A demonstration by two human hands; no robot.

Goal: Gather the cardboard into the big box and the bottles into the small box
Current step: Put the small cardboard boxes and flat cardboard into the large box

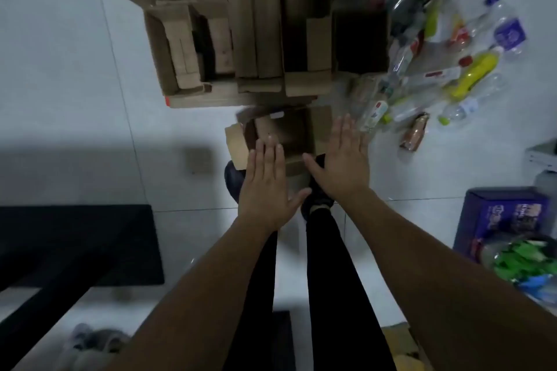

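Note:
I look down at a white tiled floor. The big cardboard box (159,51) stands ahead with several flattened cardboard pieces (256,24) upright inside it. A smaller open box (322,126) sits in front of it, by my feet. Several plastic bottles (473,69) lie scattered on the floor to the right, among them a yellow one and a blue-labelled one (509,30). My left hand (266,184) and my right hand (343,159) are stretched out flat, palms down, above the small box, holding nothing.
A black mat (78,244) lies on the floor at the left. A purple box (500,217) and a bag with green items (530,262) sit at the right. Grey shoes (93,343) are at the bottom left. My dark-trousered legs stand below the hands.

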